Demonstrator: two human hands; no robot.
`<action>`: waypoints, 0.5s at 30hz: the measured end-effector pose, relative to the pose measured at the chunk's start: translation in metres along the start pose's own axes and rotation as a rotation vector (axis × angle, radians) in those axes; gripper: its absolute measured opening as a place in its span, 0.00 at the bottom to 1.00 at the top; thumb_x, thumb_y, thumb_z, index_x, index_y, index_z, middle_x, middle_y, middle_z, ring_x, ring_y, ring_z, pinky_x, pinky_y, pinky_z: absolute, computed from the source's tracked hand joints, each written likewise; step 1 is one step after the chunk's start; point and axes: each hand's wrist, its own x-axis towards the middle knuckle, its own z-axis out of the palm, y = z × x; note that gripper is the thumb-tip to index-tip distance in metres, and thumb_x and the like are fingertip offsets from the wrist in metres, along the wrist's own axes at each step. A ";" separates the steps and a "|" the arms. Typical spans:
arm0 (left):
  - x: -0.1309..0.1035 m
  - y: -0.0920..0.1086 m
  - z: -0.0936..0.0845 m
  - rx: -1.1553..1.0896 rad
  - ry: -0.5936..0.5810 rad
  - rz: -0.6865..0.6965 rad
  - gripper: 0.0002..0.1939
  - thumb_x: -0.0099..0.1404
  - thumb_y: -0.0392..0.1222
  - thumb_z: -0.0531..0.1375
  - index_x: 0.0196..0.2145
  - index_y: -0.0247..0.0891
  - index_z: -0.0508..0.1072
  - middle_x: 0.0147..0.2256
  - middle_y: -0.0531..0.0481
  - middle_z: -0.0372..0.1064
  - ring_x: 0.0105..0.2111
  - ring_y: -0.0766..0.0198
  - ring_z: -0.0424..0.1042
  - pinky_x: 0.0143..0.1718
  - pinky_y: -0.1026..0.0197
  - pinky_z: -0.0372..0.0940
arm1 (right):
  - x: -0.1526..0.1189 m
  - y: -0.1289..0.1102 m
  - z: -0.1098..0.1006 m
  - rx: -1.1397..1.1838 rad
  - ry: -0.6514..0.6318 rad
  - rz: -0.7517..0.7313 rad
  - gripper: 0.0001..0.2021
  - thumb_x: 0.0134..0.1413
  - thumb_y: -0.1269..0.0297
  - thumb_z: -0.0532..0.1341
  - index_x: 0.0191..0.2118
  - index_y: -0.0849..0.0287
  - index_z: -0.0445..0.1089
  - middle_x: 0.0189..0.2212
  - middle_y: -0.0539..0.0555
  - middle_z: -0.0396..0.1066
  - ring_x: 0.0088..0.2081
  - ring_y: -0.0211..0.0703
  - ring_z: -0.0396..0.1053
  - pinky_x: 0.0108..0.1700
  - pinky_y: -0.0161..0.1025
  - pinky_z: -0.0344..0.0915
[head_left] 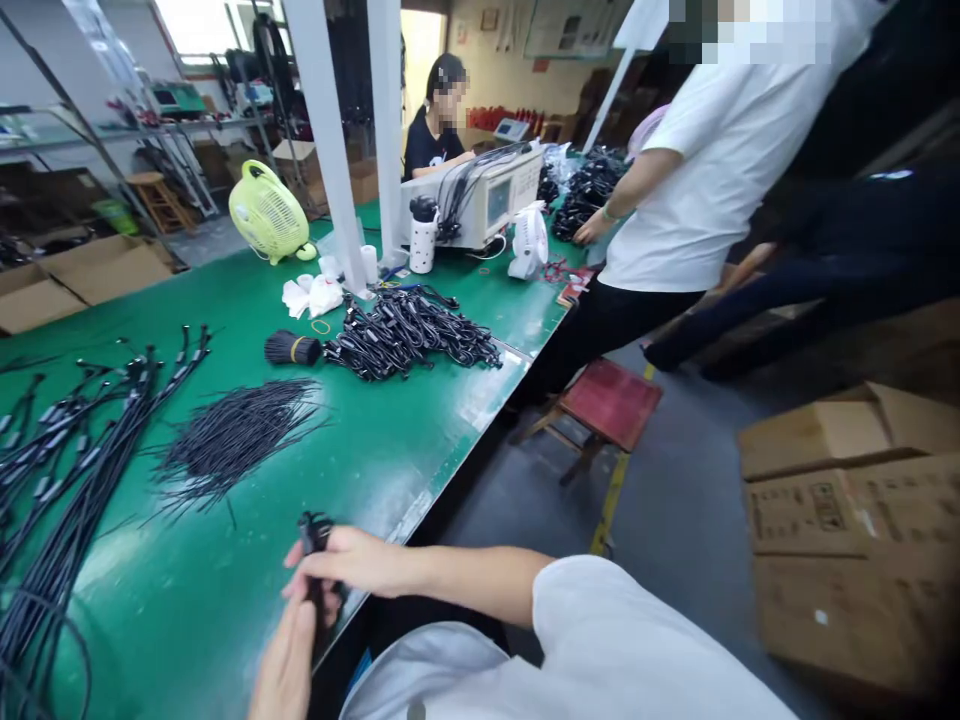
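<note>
My right hand (352, 562) grips a small coiled black cable (313, 535) at the near edge of the green table (390, 450). My left hand (289, 660) comes up from below and touches the same cable's lower part. Just beyond my hands lies a loose spread of thin black ties (232, 440). Long black cables with plugs (67, 460) lie fanned out at the left.
A heap of bundled black cables (412, 335) and a banded tie bundle (291, 348) lie farther along. A yellow fan (268, 212), a test machine (480, 200), a red stool (600, 405) and cardboard boxes (847, 500) are nearby. A person in white stands at the right; another sits behind.
</note>
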 end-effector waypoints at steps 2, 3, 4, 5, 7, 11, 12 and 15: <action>0.000 -0.010 -0.004 0.064 -0.010 0.035 0.23 0.58 0.64 0.58 0.40 0.44 0.75 0.42 0.46 0.74 0.43 0.49 0.73 0.48 0.49 0.67 | -0.013 -0.033 -0.035 -0.359 0.301 -0.077 0.12 0.61 0.58 0.53 0.40 0.61 0.65 0.22 0.47 0.67 0.24 0.34 0.66 0.31 0.34 0.66; 0.000 -0.016 -0.007 0.121 -0.019 0.044 0.24 0.58 0.63 0.57 0.43 0.44 0.75 0.46 0.45 0.73 0.47 0.48 0.72 0.53 0.47 0.64 | -0.017 -0.057 -0.057 -0.630 0.525 -0.119 0.11 0.62 0.61 0.51 0.40 0.61 0.66 0.21 0.47 0.66 0.23 0.34 0.66 0.31 0.33 0.66; 0.000 -0.022 -0.011 0.183 -0.031 0.046 0.25 0.59 0.63 0.55 0.45 0.43 0.74 0.48 0.44 0.73 0.49 0.48 0.71 0.56 0.45 0.62 | -0.018 -0.086 -0.081 -0.731 0.663 -0.137 0.10 0.62 0.62 0.51 0.41 0.61 0.66 0.22 0.47 0.66 0.23 0.34 0.65 0.32 0.34 0.66; 0.001 -0.027 -0.015 0.238 -0.042 0.040 0.25 0.60 0.62 0.55 0.45 0.43 0.74 0.49 0.44 0.72 0.50 0.48 0.70 0.56 0.45 0.61 | -0.017 -0.116 -0.105 -0.794 0.759 -0.152 0.11 0.62 0.63 0.50 0.44 0.61 0.65 0.24 0.47 0.67 0.25 0.35 0.65 0.34 0.35 0.67; 0.002 -0.037 -0.022 0.290 -0.038 0.022 0.24 0.60 0.61 0.54 0.44 0.42 0.75 0.48 0.44 0.73 0.50 0.48 0.71 0.55 0.44 0.62 | -0.010 -0.174 -0.151 -0.937 0.943 -0.170 0.12 0.62 0.66 0.50 0.48 0.62 0.63 0.30 0.52 0.69 0.30 0.37 0.68 0.40 0.39 0.67; 0.001 -0.037 -0.020 0.250 0.048 0.061 0.17 0.59 0.57 0.57 0.38 0.44 0.77 0.44 0.45 0.75 0.47 0.48 0.71 0.54 0.47 0.62 | 0.011 -0.234 -0.205 -1.230 1.152 -0.140 0.14 0.63 0.68 0.52 0.51 0.70 0.64 0.50 0.67 0.66 0.49 0.45 0.66 0.54 0.45 0.61; 0.000 -0.034 -0.017 0.217 0.066 0.068 0.15 0.58 0.55 0.59 0.36 0.45 0.78 0.43 0.46 0.75 0.47 0.48 0.71 0.53 0.49 0.62 | 0.015 -0.236 -0.209 -1.300 1.168 -0.116 0.15 0.63 0.67 0.54 0.52 0.71 0.64 0.52 0.68 0.64 0.51 0.46 0.65 0.55 0.46 0.61; -0.006 -0.022 -0.010 0.091 0.105 0.091 0.09 0.56 0.48 0.63 0.34 0.47 0.79 0.40 0.46 0.76 0.44 0.49 0.71 0.52 0.53 0.62 | 0.019 -0.226 -0.200 -1.528 1.091 -0.079 0.19 0.64 0.61 0.56 0.55 0.68 0.63 0.53 0.63 0.64 0.48 0.43 0.67 0.51 0.48 0.66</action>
